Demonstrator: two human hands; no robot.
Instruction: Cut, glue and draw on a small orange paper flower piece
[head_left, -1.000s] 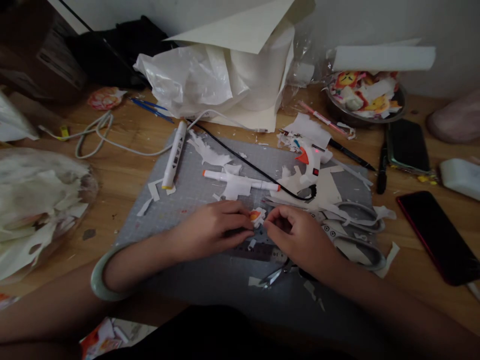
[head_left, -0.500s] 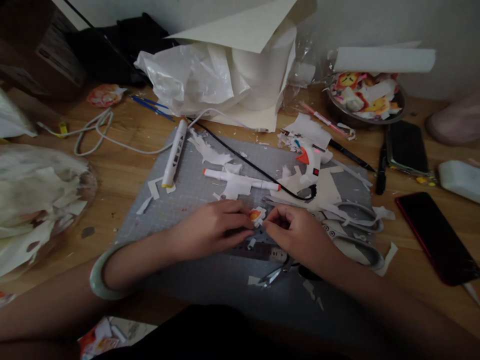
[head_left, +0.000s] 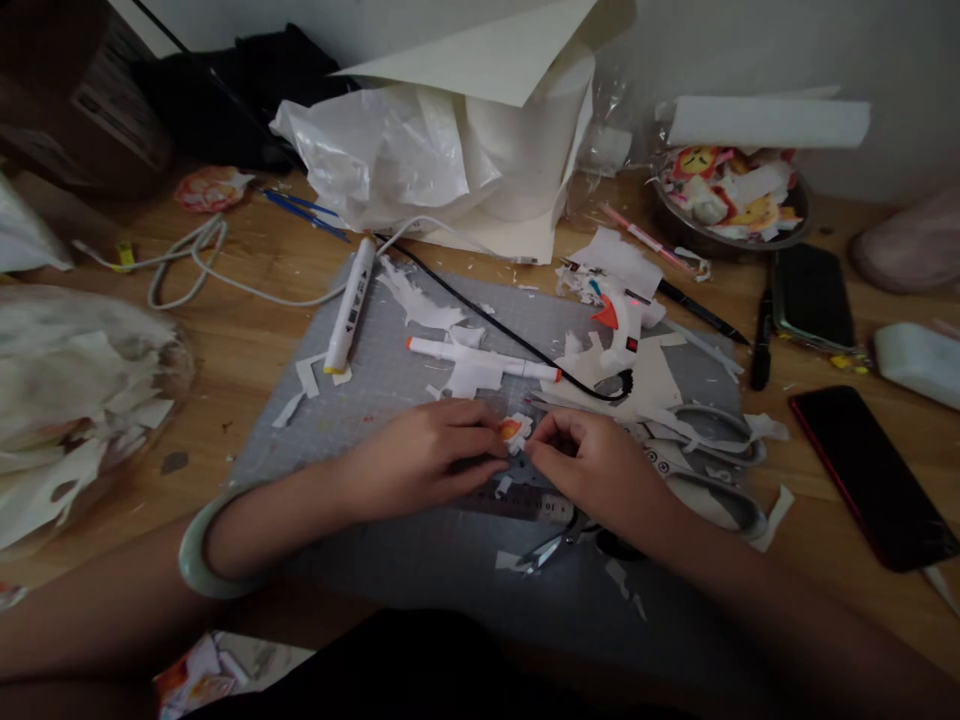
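Observation:
Both hands meet over a grey cutting mat [head_left: 390, 380] on a wooden desk. My left hand [head_left: 427, 455], with a pale green bangle [head_left: 196, 545] on its wrist, pinches a small orange-and-white paper cutout [head_left: 514, 431] from the left. From the right, my right hand [head_left: 596, 470] pinches the same cutout with curled fingers. A ruler [head_left: 525, 503] lies on the mat under the hands. Small scissors [head_left: 551, 550] lie just below my right hand.
A white-and-orange glue gun [head_left: 621, 325] with a black cord, two white markers [head_left: 349, 305] [head_left: 480, 358], large grey scissors [head_left: 712, 440] and paper scraps lie on the mat. Two dark phones [head_left: 870, 475] [head_left: 814, 295] lie right. A bowl of cutouts [head_left: 731, 195] and plastic bags [head_left: 390, 160] stand behind.

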